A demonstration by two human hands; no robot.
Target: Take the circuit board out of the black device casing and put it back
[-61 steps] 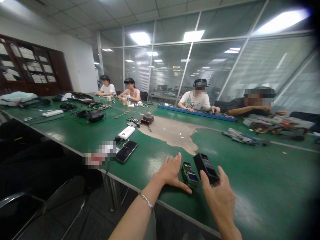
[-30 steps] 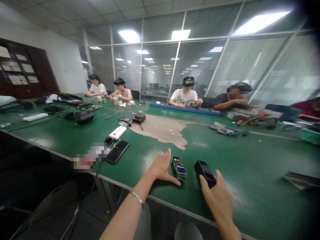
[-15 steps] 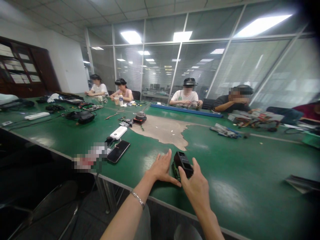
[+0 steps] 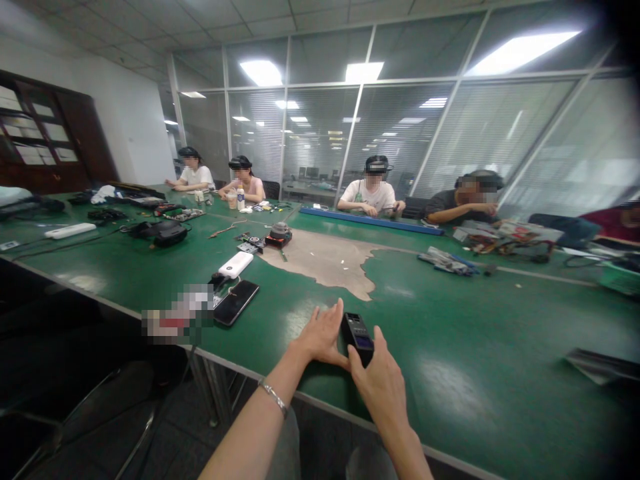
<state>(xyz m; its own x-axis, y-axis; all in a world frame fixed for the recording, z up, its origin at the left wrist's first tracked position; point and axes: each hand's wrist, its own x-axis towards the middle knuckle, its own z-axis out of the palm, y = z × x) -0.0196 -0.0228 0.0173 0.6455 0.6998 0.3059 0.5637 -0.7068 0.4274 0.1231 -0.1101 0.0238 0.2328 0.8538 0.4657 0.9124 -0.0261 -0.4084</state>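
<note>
A black box-shaped electronic device [image 4: 357,331] with openings and a dark bluish window on its upper face lies on the green table [image 4: 465,333] in front of me. My right hand [image 4: 379,375] is around its near end, thumb at the left side and fingers at the right. To the left of the device, my left hand [image 4: 323,337] has its fingers stretched and spread. Its thumb reaches toward the near end, close to my right thumb. The underside of the device is hidden.
Left of my hands lie a black smartphone [image 4: 237,302] and a white power bank [image 4: 237,265]. Ahead are a bare brown patch [image 4: 325,257], a round dark part [image 4: 279,233] and gloves [image 4: 447,261]. Several people sit across the table, beyond a blue bar [image 4: 370,221].
The device has come down from a tilted pose to lie flatter, and its green board edge no longer shows. My right hand moved slightly left and down with it; my left hand stayed nearly still.
</note>
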